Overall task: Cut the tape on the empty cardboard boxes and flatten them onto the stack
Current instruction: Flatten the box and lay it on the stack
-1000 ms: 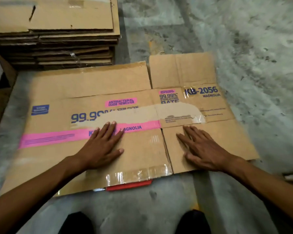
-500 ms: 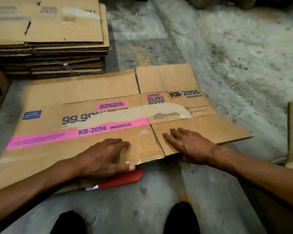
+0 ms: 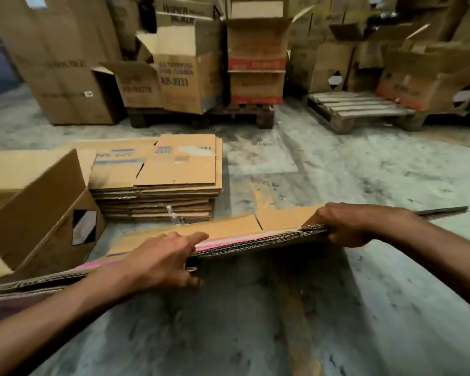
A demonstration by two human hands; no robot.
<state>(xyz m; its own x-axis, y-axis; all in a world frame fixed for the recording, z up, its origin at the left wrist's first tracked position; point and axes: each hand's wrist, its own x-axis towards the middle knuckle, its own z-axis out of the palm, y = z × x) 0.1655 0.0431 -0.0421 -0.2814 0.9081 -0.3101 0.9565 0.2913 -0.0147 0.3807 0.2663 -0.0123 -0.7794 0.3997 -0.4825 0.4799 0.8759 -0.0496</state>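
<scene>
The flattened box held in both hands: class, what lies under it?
Under the flattened box, held by the left hand and right hand, only bare concrete floor shows. The floor beneath its far part is covered.

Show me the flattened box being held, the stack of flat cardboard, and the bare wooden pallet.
flattened box (image 3: 228,230): head view, on its upper face between the hands.
stack of flat cardboard (image 3: 174,169): head view, top sheet.
wooden pallet (image 3: 356,104): head view, top slats.

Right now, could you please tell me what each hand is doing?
Left hand: closed on the near edge of the flattened brown cardboard box with the pink stripe.
Right hand: closed on the same box's near edge.
</scene>
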